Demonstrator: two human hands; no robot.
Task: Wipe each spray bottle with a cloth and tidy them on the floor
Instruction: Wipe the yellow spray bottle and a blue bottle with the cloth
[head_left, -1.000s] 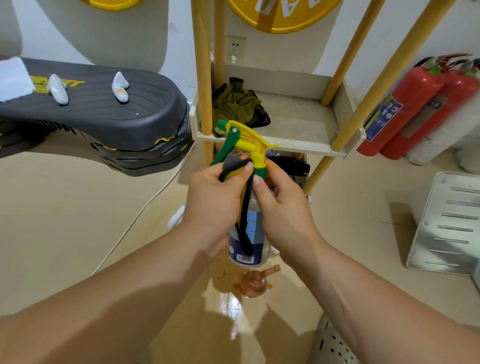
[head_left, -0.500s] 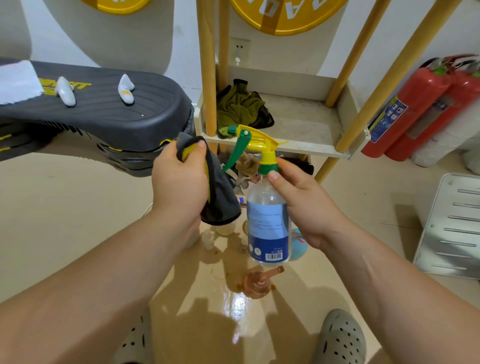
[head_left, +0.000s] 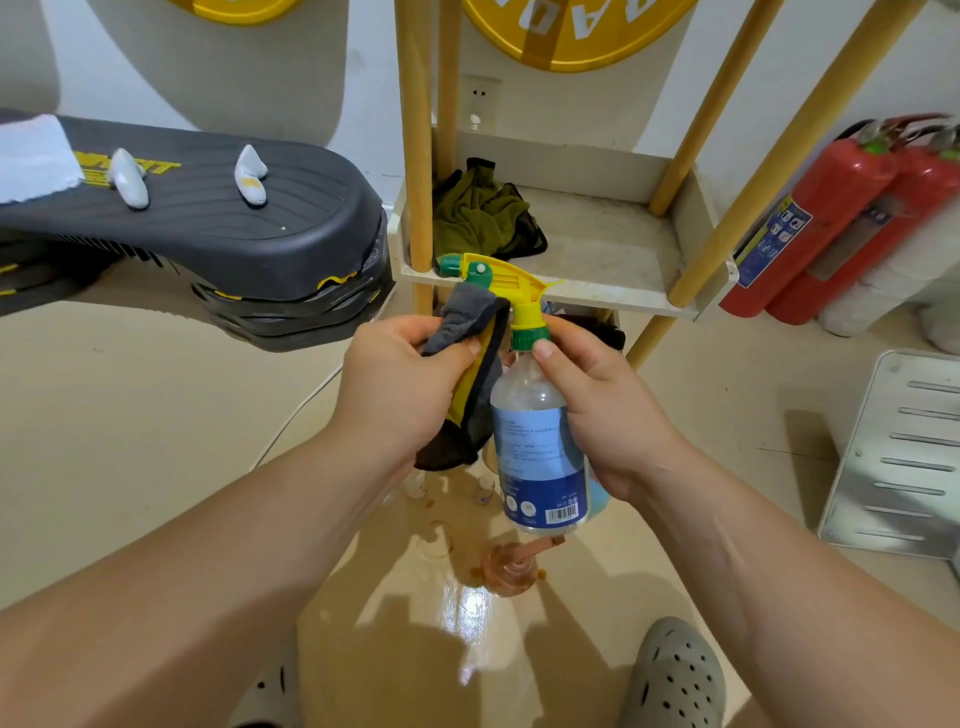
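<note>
Held upright in mid-air at centre frame: a smooth, clear plastic spray bottle with a blue-and-white label and barcode, topped by a yellow trigger head with green collar and nozzle. Clasped just below the collar by the right hand, thumb across the front of the shoulder, fingers curled behind. Bunched in the left hand, left of the bottle's neck: a fuzzy grey cloth with a yellow edge, pinched between thumb and curled fingers, pressed up under the trigger head and hanging down beside the bottle. Both forearms reaching in from the lower corners. Behind, a pale shelf on round wooden legs, with a crumpled olive rag on it. At upper right, two red fire extinguishers, cut off by the edge. Below the bottle, on the glossy floor, a small amber bottle, hazy in the glare. Other small items behind the hands too hidden to name. Trigger lever out of sight behind the cloth.
</note>
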